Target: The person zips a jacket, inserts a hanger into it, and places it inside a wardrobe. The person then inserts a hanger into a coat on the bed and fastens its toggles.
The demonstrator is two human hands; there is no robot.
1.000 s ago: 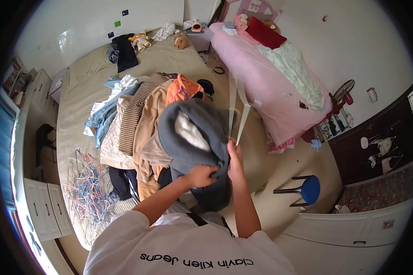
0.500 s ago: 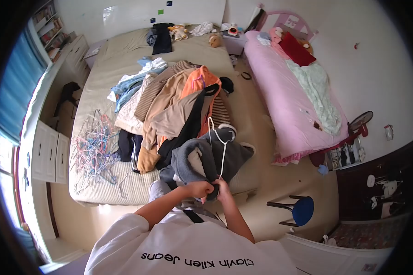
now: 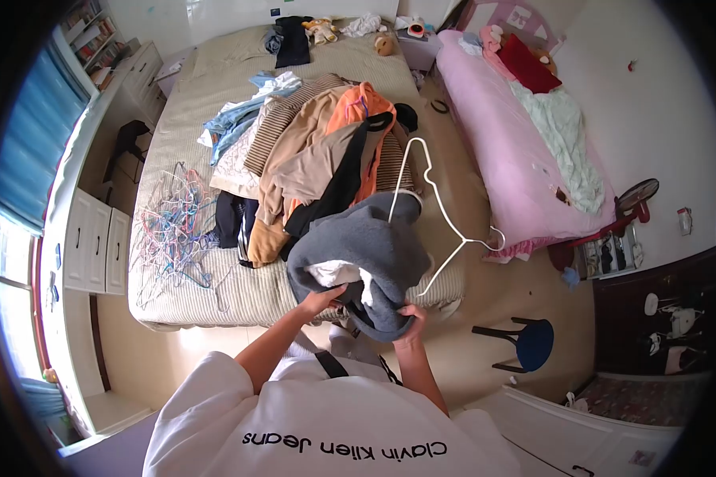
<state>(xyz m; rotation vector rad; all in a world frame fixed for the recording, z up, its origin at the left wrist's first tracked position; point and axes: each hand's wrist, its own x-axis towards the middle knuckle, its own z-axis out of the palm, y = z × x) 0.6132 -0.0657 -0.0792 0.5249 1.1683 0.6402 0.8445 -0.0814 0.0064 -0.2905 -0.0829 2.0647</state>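
A dark grey garment (image 3: pixel 358 238) with a white lining hangs between my hands in front of the bed's near edge. My left hand (image 3: pixel 323 300) grips its lower left edge. My right hand (image 3: pixel 411 324) is closed on its lower right edge. A white hanger (image 3: pixel 463 238) sticks out at the garment's right, its hook pointing right; part of it is hidden behind the cloth. Just beyond lies a heap of clothes with a brown top (image 3: pixel 314 171), an orange garment (image 3: pixel 363 103) and a black one (image 3: pixel 350 179).
Many tangled hangers (image 3: pixel 175 230) lie on the striped bed (image 3: pixel 247 306) at left. A pink bed (image 3: pixel 493 151) stands at right, with a blue stool (image 3: pixel 534 345) on the floor nearer me. White cabinets (image 3: pixel 87 238) line the left side.
The grey garment has been turned and spread wider, and my hands have moved apart along its edge. The hanger now tilts out to the right instead of standing above my right hand.
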